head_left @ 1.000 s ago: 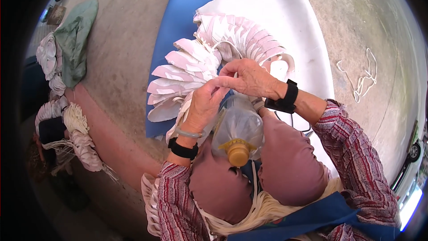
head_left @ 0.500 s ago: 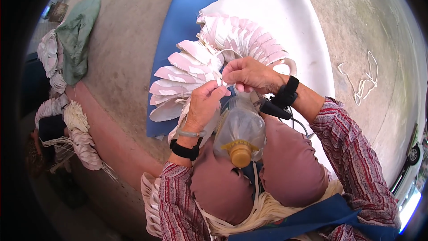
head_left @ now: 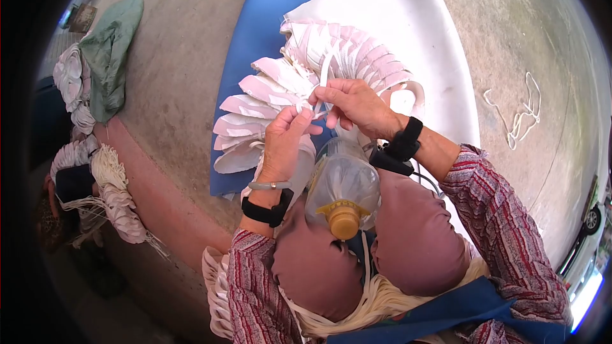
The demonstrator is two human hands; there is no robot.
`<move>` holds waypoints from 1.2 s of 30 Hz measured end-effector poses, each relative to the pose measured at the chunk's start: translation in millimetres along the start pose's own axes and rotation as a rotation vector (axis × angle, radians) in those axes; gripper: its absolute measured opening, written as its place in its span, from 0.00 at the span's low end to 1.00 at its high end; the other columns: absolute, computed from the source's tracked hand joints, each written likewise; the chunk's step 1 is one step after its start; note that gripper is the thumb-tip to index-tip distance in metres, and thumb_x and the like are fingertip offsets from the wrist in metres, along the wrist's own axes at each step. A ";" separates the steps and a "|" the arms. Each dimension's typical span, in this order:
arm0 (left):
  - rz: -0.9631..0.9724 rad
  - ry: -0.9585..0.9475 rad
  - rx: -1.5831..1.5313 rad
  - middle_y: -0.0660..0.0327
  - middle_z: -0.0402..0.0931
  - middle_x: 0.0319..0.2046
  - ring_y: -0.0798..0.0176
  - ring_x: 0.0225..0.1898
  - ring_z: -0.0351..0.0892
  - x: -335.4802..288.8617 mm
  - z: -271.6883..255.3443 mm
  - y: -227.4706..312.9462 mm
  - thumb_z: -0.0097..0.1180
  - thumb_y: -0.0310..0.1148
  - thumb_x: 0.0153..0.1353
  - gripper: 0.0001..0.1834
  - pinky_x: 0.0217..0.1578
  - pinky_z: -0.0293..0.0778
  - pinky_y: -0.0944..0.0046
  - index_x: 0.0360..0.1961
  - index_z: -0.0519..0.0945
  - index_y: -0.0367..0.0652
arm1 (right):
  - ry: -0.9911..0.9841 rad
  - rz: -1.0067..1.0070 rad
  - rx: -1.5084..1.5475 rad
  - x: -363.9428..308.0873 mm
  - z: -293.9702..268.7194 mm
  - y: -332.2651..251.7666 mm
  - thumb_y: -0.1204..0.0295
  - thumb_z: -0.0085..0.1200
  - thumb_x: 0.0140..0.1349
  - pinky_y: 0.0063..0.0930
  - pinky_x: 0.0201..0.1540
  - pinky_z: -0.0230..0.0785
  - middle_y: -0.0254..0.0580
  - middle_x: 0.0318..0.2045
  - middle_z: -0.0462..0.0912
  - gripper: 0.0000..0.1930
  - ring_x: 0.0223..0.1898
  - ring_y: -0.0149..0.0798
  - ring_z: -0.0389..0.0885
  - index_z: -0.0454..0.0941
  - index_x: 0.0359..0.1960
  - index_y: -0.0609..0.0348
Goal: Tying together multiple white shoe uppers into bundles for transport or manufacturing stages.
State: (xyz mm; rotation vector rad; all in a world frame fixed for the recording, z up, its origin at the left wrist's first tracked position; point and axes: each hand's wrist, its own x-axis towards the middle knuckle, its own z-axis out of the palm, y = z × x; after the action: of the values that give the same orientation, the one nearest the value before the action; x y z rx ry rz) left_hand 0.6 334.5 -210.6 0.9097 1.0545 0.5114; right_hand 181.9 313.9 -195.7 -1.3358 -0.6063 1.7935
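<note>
My left hand (head_left: 284, 143) pinches a narrow white strap beside a fan of pink and white curved pieces (head_left: 250, 105), which look like cut fabric or foam parts. My right hand (head_left: 364, 109) is closed on the same white strap (head_left: 327, 65), just to the right of my left fingertips; a loop of it stands up above my knuckles. Beyond the hands, a second row of the curved pieces (head_left: 357, 51) arcs to the right, packed close together. Between my knees, under my wrists, lies a clear plastic bottle (head_left: 341, 175) with a yellow cap.
A blue and white sheet (head_left: 440, 44) lies under the pieces on the concrete floor. White cord (head_left: 524, 118) is on the floor at right. At left are a green sack (head_left: 115, 57) and more bundled pieces (head_left: 121, 210). Pale straps (head_left: 344, 322) lie across my lap.
My right hand has drawn back slightly toward me, and a loop of the white strap now rises above it. My left hand has shifted a little upward.
</note>
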 end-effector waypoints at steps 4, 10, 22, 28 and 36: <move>0.102 0.115 -0.207 0.58 0.79 0.44 0.69 0.40 0.75 0.5 5.7 14.0 0.49 0.40 0.68 0.13 0.49 0.67 0.65 0.41 0.77 0.42 | -0.032 -0.028 0.186 -2.7 -2.6 -5.0 0.62 0.47 0.69 0.14 0.15 0.60 0.31 0.25 0.79 0.14 0.18 0.20 0.73 0.78 0.34 0.59; 0.224 -0.096 -0.388 0.64 0.72 0.28 0.65 0.39 0.75 -9.2 -10.7 27.6 0.44 0.37 0.70 0.12 0.52 0.67 0.60 0.37 0.75 0.41 | -0.085 -0.096 -0.137 -2.9 4.6 -33.2 0.65 0.46 0.64 0.16 0.17 0.49 0.25 0.17 0.68 0.13 0.16 0.19 0.59 0.75 0.23 0.55; 0.200 0.113 -0.181 0.71 0.57 0.17 0.74 0.22 0.60 -34.7 -26.0 27.9 0.44 0.34 0.70 0.12 0.43 0.73 0.64 0.32 0.74 0.39 | 0.271 -0.352 -0.430 20.0 -50.6 -1.7 0.68 0.45 0.62 0.19 0.27 0.60 0.29 0.18 0.71 0.13 0.22 0.22 0.66 0.76 0.22 0.59; 0.329 -0.056 0.147 0.69 0.65 0.19 0.76 0.24 0.63 -23.5 11.2 69.0 0.43 0.33 0.71 0.12 0.32 0.69 0.72 0.38 0.76 0.36 | -0.183 -0.375 -0.551 -2.9 -3.6 2.2 0.66 0.49 0.62 0.31 0.36 0.69 0.44 0.25 0.78 0.13 0.30 0.35 0.76 0.79 0.33 0.64; 0.185 0.147 0.211 0.64 0.76 0.29 0.71 0.30 0.73 -4.5 6.1 57.2 0.47 0.38 0.68 0.16 0.36 0.71 0.70 0.47 0.75 0.36 | -0.109 -0.139 -0.312 -15.7 -17.7 -0.9 0.60 0.49 0.67 0.18 0.28 0.63 0.27 0.24 0.76 0.15 0.24 0.21 0.68 0.81 0.33 0.58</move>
State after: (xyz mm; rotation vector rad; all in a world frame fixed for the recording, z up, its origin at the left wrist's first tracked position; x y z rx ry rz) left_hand 7.3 360.2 -159.4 1.1771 1.1789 0.6366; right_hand 200.8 300.0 -192.0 -1.3659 -1.0481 1.7152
